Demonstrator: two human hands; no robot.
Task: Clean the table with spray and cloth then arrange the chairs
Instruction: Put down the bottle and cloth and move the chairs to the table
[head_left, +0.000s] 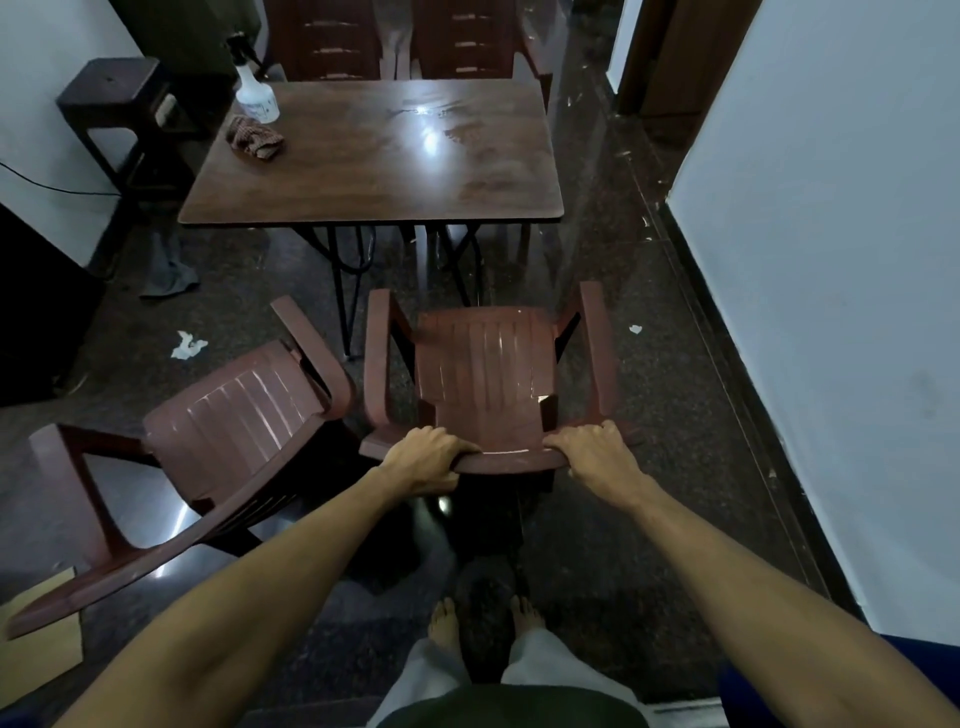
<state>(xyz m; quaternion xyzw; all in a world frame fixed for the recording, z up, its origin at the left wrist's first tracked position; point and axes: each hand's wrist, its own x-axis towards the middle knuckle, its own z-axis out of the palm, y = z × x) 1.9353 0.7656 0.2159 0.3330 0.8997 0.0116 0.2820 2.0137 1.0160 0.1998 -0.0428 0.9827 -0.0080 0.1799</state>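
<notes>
Desk (363, 171): rectangular, brown wood-look top, black metal legs; streaky patches on right half.
Spray bottle (256, 93): clear, black trigger head, upright at far left corner.
Cloth (254, 137): brown, checked, crumpled, just beside bottle, nearer side.
Chair (488, 364): reddish-brown plastic, armrests, slatted seat; faces desk, near its front edge. Left hand (426, 460) and right hand (592, 449) grip its top rail.
Second chair (234, 415): same type, left of first, angled, armrests close together.
Far-left chair (327, 41), far-right chair (467, 41): behind desk, facing it.
</notes>
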